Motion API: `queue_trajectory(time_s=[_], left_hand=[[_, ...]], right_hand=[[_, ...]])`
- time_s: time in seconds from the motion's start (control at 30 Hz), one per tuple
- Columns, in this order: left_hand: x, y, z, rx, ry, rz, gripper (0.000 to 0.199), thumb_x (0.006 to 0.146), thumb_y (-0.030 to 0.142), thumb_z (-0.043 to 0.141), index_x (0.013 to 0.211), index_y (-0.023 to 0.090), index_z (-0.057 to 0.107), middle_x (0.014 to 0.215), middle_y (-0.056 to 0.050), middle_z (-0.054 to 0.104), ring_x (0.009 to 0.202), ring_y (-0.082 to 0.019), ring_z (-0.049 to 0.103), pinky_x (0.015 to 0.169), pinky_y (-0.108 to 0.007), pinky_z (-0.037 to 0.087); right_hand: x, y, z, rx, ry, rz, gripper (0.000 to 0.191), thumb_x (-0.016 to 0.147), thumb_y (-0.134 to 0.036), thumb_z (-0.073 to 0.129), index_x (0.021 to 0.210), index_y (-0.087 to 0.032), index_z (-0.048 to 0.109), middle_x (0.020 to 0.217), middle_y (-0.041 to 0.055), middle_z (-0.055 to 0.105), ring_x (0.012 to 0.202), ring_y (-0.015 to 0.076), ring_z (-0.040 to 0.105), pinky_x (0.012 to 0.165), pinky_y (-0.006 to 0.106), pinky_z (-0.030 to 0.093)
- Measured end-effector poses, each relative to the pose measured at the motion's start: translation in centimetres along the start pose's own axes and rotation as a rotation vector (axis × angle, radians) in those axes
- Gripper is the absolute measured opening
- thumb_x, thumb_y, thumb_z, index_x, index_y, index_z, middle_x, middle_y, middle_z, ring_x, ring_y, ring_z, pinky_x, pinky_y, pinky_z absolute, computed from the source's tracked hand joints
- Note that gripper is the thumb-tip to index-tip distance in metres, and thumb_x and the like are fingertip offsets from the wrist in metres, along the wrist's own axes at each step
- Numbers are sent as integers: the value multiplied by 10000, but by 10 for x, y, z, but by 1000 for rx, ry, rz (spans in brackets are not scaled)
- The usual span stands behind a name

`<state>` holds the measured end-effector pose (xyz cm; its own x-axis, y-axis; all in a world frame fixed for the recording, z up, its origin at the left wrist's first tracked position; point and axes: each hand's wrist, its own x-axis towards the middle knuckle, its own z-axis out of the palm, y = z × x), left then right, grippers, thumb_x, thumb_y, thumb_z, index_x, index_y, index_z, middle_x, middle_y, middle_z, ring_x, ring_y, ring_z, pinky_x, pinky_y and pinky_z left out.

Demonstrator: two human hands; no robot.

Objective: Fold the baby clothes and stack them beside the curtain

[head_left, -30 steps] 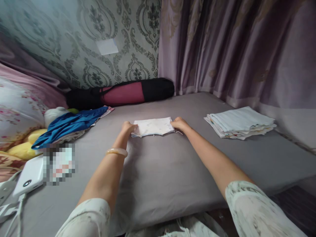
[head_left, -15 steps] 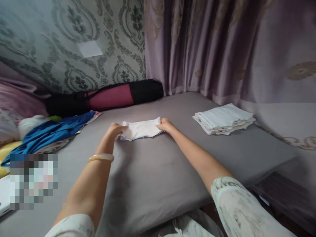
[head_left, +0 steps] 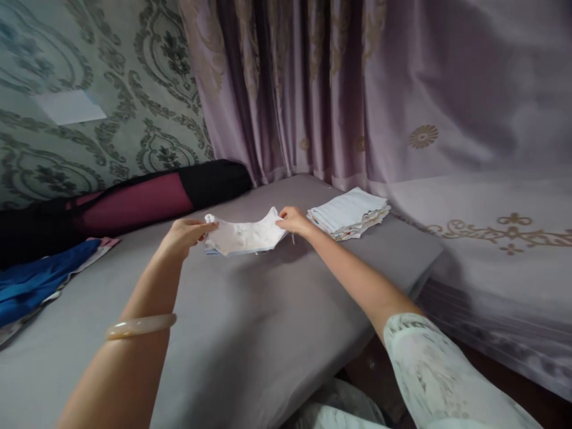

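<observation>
From where I stand, a person's two bare arms reach forward over a bed (head_left: 223,316) covered in a plain grey sheet. The left hand (head_left: 184,233), with a pale bangle (head_left: 140,326) on its forearm, pinches one end of a small white cloth (head_left: 245,236); the right hand (head_left: 294,220) pinches the other end. Both grips are closed on the fabric, thumbs on the upper side. The cloth is stretched between them, its top edge sagging in the middle, and a bluish layer peeks out underneath. It seems to be held just above the sheet, though I cannot tell whether its lower edge touches.

As for progress, a neat stack of folded cloths (head_left: 351,211) sits on the bed, just beyond the right hand, so several pieces look finished. The white cloth appears folded into layers, but it is in the hands, apart from that stack. At the far left lies a loose, rumpled blue fabric (head_left: 40,277) with paler pieces beneath it; it looks unfolded, partly cut off by the edge of view.
</observation>
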<state>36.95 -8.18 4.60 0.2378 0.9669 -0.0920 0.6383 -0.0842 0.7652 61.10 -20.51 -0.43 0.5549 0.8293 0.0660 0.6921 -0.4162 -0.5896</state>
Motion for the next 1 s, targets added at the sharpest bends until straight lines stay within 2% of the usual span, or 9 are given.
queue_trajectory(time_s=[0.1,0.27,0.37,0.47,0.6,0.77,0.87,1.0], left_hand=[[-7,25,31,-187,-109,113,245,618,375,757,608,160,640,489,31,497,485,-83,427,468,-195,289],[-24,73,95,-350,-227,140,202,637,306,753,595,149,632,487,28,505,470,-74,427,465,-201,267],[-38,99,133,-446,-294,153,176,673,260,729,595,140,627,480,29,501,462,-68,430,461,-202,257],[-49,118,167,-525,-351,146,178,678,245,729,592,136,617,482,30,502,457,-65,437,456,-200,260],[-58,134,206,-592,-379,128,207,647,280,764,620,134,621,493,28,523,448,-65,452,444,-190,265],[-66,144,245,-677,-390,97,161,683,250,732,664,130,626,505,28,545,427,-64,468,454,-189,322],[-68,146,263,-715,-388,94,119,726,227,693,699,127,634,500,40,534,413,-59,466,464,-187,348],[-69,147,276,-698,-362,63,123,747,231,694,794,124,656,521,45,548,405,-62,490,459,-182,352]], right_hand=[[-1,28,-48,-24,87,12,184,767,-249,651,933,-184,699,864,25,720,795,161,647,669,222,461],[-2,80,-122,-142,218,62,178,756,-280,657,903,-185,691,834,17,697,756,156,620,634,231,446],[-2,107,-159,-220,252,104,181,769,-282,643,915,-182,677,812,17,686,704,145,600,623,238,435],[-2,128,-186,-298,276,165,167,782,-261,633,922,-178,671,823,19,681,673,138,578,650,258,421],[1,148,-206,-401,333,198,152,812,-263,619,933,-191,675,855,33,678,744,164,571,732,299,391],[8,166,-211,-544,403,189,170,865,-274,585,981,-205,688,945,87,682,973,256,551,847,381,321],[13,175,-210,-623,405,177,198,893,-264,554,1024,-200,687,988,113,683,1057,295,527,878,418,282],[21,190,-208,-713,410,145,247,933,-224,486,1105,-191,660,1070,124,680,1107,298,509,892,423,255]])
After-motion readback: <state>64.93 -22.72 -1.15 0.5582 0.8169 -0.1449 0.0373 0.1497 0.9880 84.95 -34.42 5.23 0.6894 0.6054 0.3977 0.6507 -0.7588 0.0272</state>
